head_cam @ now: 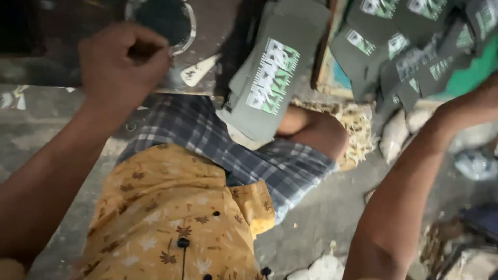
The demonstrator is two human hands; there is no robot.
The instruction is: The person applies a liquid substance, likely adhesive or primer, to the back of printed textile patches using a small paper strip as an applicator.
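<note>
The left hand [122,62] is closed in a fist on the counter [207,46]. The gray bag [267,78] lies just right of it, long way up. The right hand [480,101] reaches the bag pile [415,46]; its fingers are hidden.

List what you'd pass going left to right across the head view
Left hand closed in a fist, round dark opening, grey printed pieces on the lap, bare knee, pile of grey printed pieces, right hand at the edge.

Grey printed fabric pcs [270,78] stacked on lap.
</note>
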